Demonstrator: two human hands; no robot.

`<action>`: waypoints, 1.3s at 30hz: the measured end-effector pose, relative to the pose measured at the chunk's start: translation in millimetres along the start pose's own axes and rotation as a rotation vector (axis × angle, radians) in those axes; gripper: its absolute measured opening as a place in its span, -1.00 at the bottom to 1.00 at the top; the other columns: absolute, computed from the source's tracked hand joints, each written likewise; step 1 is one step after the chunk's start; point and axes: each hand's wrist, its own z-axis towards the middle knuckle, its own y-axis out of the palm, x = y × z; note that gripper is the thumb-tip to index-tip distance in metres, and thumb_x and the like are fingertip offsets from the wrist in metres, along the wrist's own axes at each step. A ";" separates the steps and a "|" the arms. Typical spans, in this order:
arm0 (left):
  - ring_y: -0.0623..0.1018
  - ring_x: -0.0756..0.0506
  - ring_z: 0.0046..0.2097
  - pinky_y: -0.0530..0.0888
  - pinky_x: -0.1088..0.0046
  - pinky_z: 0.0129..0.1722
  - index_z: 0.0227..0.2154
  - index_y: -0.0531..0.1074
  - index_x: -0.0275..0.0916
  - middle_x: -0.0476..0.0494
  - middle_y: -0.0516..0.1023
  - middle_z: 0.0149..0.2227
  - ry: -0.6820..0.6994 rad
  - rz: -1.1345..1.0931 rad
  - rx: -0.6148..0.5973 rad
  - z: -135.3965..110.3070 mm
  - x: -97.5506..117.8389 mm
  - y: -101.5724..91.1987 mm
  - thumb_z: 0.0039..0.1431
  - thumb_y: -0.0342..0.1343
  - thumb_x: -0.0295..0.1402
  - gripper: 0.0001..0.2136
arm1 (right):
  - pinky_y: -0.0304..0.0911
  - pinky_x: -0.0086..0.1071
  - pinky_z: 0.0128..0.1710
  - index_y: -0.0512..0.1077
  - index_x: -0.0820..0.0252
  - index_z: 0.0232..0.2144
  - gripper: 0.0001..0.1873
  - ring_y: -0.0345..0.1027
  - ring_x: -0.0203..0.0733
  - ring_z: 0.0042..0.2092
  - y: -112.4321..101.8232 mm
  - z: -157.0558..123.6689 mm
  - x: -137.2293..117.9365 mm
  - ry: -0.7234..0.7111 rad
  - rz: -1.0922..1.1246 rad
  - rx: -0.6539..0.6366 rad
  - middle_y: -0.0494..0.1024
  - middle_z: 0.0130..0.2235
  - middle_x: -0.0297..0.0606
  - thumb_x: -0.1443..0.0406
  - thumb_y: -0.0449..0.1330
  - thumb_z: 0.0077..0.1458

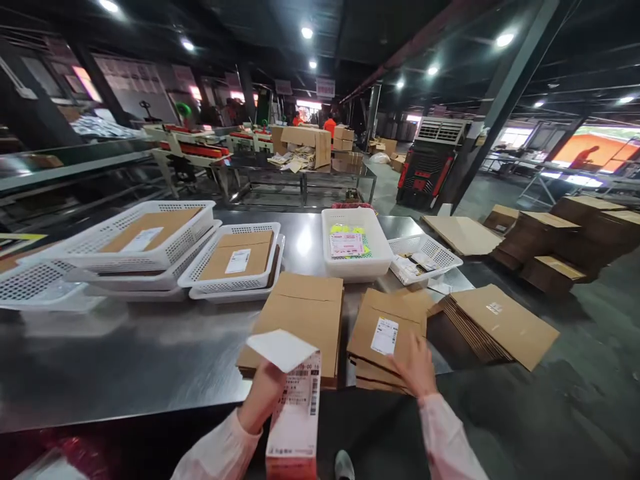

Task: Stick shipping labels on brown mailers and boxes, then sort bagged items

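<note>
A strip of printed shipping labels (295, 413) hangs down from my left hand (265, 393), its upper end folded over and showing a white back. My left fingers are closed on it, partly hidden behind the paper. My right hand (417, 367) rests on the lower right part of a cardboard mailer (370, 313), fingers apart, close to the white label (385, 335) stuck on it. That mailer lies on top of a small pile. Just left of it is a taller stack of plain cardboard mailers (305, 300), with no label visible on top.
White perforated baskets (173, 243) holding labelled mailers stand at the left on the metal table (200, 360). A white bin (357, 267) with pink and yellow packets and a shallow basket (440, 253) sit behind the piles. More flat cardboard (505, 323) lies right; boxes (550, 247) stand beyond.
</note>
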 end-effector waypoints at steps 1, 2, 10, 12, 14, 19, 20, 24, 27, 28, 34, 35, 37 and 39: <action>0.55 -0.29 -0.11 0.46 0.27 -0.08 -0.40 0.52 -0.25 -0.24 0.63 -0.31 -0.018 -0.002 -0.004 -4.7 -6.1 2.0 -0.32 0.36 0.01 -0.53 | 0.10 0.16 0.14 0.33 0.31 0.11 0.02 0.12 0.33 0.22 16.7 -15.4 -15.1 -0.126 0.055 -0.180 0.33 0.15 0.16 0.03 0.42 -0.46; 0.56 -0.27 -0.20 0.48 0.28 -0.19 -0.40 0.52 -0.28 -0.23 0.62 -0.36 -0.022 0.011 -0.017 -9.3 -11.9 4.3 -0.25 0.32 0.05 -0.52 | 0.20 0.05 0.11 0.22 0.23 0.21 0.12 0.18 0.22 0.19 34.1 -31.2 -30.6 -0.252 0.150 -0.417 0.33 0.16 0.08 0.03 0.44 -0.44; 0.54 -0.21 -0.14 0.44 0.36 -0.11 -0.22 0.55 -0.27 -0.22 0.62 -0.22 0.098 0.043 -0.182 -19.4 -12.0 -13.2 -0.15 0.35 -0.14 -0.58 | 0.38 -0.12 -0.11 0.58 0.23 -0.26 -0.54 0.48 0.03 -0.16 109.9 -90.6 -94.4 -0.252 0.424 -0.642 0.62 -0.22 -0.08 -0.02 0.14 0.10; 0.54 -0.16 -0.25 0.44 0.37 -0.19 -0.32 0.56 -0.30 -0.19 0.61 -0.32 0.049 -0.058 -0.172 -16.3 -3.4 -20.1 -0.15 0.34 -0.10 -0.61 | 0.41 -0.17 -0.19 0.58 0.22 -0.27 -0.55 0.50 0.02 -0.22 110.2 -85.5 -99.5 -0.208 0.401 -0.776 0.63 -0.25 -0.15 -0.02 0.26 -0.03; 0.48 -0.09 -0.38 0.40 0.41 -0.31 -0.47 0.54 -0.33 -0.13 0.56 -0.47 0.013 -0.084 -0.154 -13.5 -0.8 -22.9 -0.16 0.32 -0.04 -0.61 | 0.41 -0.25 -0.29 0.58 0.23 -0.26 -0.50 0.49 -0.05 -0.30 108.2 -76.3 -107.4 -0.155 0.392 -0.799 0.63 -0.30 -0.17 -0.02 0.33 -0.15; 0.37 0.00 -0.49 0.32 0.46 -0.43 -0.59 0.43 -0.31 -0.01 0.44 -0.59 -0.006 -0.099 0.031 -11.2 -20.7 -17.7 -0.25 0.32 0.06 -0.54 | 0.25 -0.38 -0.49 0.59 0.25 -0.42 -0.61 0.39 -0.17 -0.46 110.0 -60.3 -125.0 -0.197 0.189 -0.799 0.57 -0.49 -0.21 0.02 0.26 -0.07; 0.32 0.02 -0.52 0.28 0.48 -0.47 -0.65 0.36 -0.28 0.04 0.37 -0.63 0.005 -0.084 0.102 -10.6 -25.8 -16.6 -0.27 0.31 0.08 -0.52 | 0.24 -0.38 -0.50 0.58 0.25 -0.43 -0.62 0.38 -0.17 -0.46 113.2 -60.4 -125.3 -0.199 0.172 -0.781 0.56 -0.49 -0.22 0.03 0.26 -0.08; 0.25 0.06 -0.57 0.21 0.51 -0.54 -0.71 0.22 -0.22 0.10 0.25 -0.69 0.001 -0.104 0.225 -3.2 -36.5 -18.2 -0.30 0.32 0.10 -0.48 | 0.28 -0.35 -0.45 0.53 0.23 -0.46 -0.65 0.40 -0.16 -0.44 135.8 -56.7 -121.1 -0.201 0.157 -0.714 0.55 -0.46 -0.20 0.04 0.26 -0.09; 0.46 -0.02 -0.44 0.36 0.46 -0.38 -0.45 0.48 -0.33 -0.08 0.54 -0.48 -0.115 -0.251 -0.065 6.1 -38.7 -28.7 -0.37 0.44 -0.07 -0.52 | 0.34 -0.33 -0.23 0.51 0.20 -0.53 -0.76 0.44 -0.12 -0.25 159.5 -31.0 -123.4 -0.360 0.028 -0.539 0.55 -0.30 -0.16 0.13 0.27 -0.09; 0.50 -0.06 -0.39 0.39 0.43 -0.32 -0.37 0.51 -0.36 -0.14 0.58 -0.41 -0.164 -0.301 -0.168 8.7 -40.8 -33.9 -0.39 0.47 -0.13 -0.49 | 0.33 -0.32 -0.16 0.51 0.20 -0.55 -0.79 0.43 -0.10 -0.19 168.0 -17.5 -125.7 -0.395 -0.039 -0.468 0.53 -0.25 -0.14 0.16 0.27 -0.10; 0.56 -0.16 -0.32 0.42 0.34 -0.23 -0.31 0.59 -0.39 -0.27 0.62 -0.37 -0.364 -0.395 -0.337 -10.9 -81.8 -71.7 -0.35 0.47 -0.17 -0.50 | 0.17 -0.07 0.05 0.58 0.23 -0.36 -0.74 0.28 0.13 0.06 212.9 61.0 -136.2 -0.349 -0.314 -0.291 0.44 -0.04 0.03 0.18 0.27 -0.07; 0.56 -0.16 -0.33 0.42 0.34 -0.24 -0.32 0.60 -0.40 -0.28 0.62 -0.37 -0.364 -0.372 -0.349 -20.8 -89.1 -78.4 -0.31 0.45 -0.14 -0.51 | 0.12 -0.02 0.08 0.57 0.23 -0.23 -0.64 0.23 0.18 0.10 218.5 65.6 -136.3 -0.348 -0.352 -0.278 0.41 0.02 0.06 0.15 0.28 -0.07; 0.56 -0.17 -0.34 0.41 0.35 -0.27 -0.33 0.61 -0.41 -0.30 0.62 -0.38 -0.358 -0.314 -0.384 -41.2 -96.7 -91.6 -0.26 0.42 -0.08 -0.51 | -0.05 0.13 0.17 0.42 0.24 0.07 -0.38 0.06 0.25 0.23 227.3 62.9 -135.1 -0.442 -0.488 -0.304 0.28 0.19 0.11 0.06 0.24 -0.01; 0.56 -0.17 -0.36 0.41 0.36 -0.31 -0.33 0.61 -0.41 -0.30 0.62 -0.39 -0.345 -0.255 -0.393 -55.3 -92.0 -103.3 -0.25 0.41 -0.03 -0.49 | -0.35 0.24 0.24 0.19 0.30 0.25 -0.24 -0.17 0.23 0.34 231.3 43.6 -131.9 -0.637 -0.663 -0.418 0.06 0.33 0.10 -0.02 0.11 0.12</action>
